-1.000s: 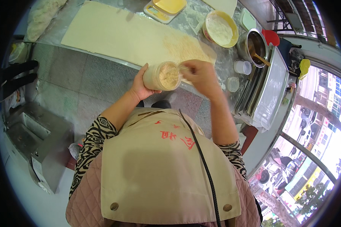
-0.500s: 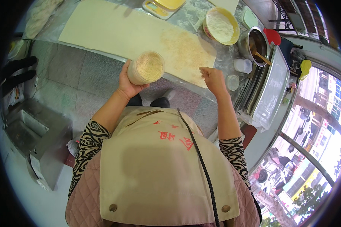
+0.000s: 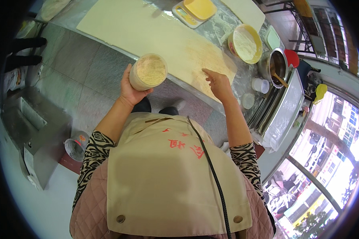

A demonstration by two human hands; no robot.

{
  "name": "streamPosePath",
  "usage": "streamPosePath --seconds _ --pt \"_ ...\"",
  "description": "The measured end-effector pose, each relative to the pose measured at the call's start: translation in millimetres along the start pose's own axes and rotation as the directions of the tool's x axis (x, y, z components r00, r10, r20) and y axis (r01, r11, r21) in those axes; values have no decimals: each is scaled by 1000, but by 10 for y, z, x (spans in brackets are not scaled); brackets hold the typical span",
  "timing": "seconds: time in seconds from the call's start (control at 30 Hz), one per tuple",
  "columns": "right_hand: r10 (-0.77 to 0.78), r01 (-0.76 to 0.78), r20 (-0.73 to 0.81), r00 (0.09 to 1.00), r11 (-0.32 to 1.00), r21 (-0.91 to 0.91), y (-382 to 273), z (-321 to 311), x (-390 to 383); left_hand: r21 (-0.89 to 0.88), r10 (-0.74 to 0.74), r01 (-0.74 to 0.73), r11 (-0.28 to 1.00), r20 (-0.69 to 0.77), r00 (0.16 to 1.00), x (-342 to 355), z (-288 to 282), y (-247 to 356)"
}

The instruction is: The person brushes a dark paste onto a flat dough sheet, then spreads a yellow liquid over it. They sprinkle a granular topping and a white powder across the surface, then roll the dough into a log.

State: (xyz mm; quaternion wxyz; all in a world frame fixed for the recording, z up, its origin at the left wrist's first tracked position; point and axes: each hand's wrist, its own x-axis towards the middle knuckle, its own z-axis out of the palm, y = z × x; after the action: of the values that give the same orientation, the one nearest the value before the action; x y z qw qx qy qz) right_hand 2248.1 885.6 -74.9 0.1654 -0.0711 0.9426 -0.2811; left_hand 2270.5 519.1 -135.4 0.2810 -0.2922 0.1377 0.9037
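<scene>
My left hand (image 3: pixel 132 89) is wrapped round a clear tub (image 3: pixel 149 71) filled nearly to the top with pale tan powder, held over the near table edge. My right hand (image 3: pixel 217 83) hovers above a long rectangular sheet of pale dough (image 3: pixel 135 30), its index finger extended and the other fingers loosely bent, holding nothing visible. Under and beyond that hand, the dough's right end carries a scattering of tan powder (image 3: pixel 205 55).
On the table stand a yellow scale (image 3: pixel 191 14), a bowl of flour (image 3: pixel 243 43), a steel bowl with a wooden utensil (image 3: pixel 279 63), a lidded cup (image 3: pixel 260 85) and stacked trays (image 3: pixel 277 115). A steel appliance (image 3: pixel 40 151) is at lower left; windows (image 3: pixel 319 151) line the right.
My right hand left the tub's mouth for the dough, and its fingers have since loosened. The tub moved left and upward. The table shifted right in view as the camera turned slightly.
</scene>
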Motion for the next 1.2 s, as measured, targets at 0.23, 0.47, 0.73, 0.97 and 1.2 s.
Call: streamPosePath --seconds 0.23,0.47,0.73,0.97,1.2 --pt "177 -181 72 981 983 40 -211 41 42 -27 14 -14 1000 22 1000 -96 -121 158" --pt "-58 62 -77 995 997 46 -511 166 251 -54 13 -12 998 3 1000 -126 -189 310" --pt "-348 389 -232 908 907 163 -1995 272 559 147 -90 94 985 -36 995 51 -128 687" --pt "-229 238 78 970 961 -138 -2296 514 869 166 -277 261 951 77 958 237 -86 593" --pt "131 -114 -26 991 929 352 -1827 -182 728 124 -258 248 961 77 963 370 3 550"
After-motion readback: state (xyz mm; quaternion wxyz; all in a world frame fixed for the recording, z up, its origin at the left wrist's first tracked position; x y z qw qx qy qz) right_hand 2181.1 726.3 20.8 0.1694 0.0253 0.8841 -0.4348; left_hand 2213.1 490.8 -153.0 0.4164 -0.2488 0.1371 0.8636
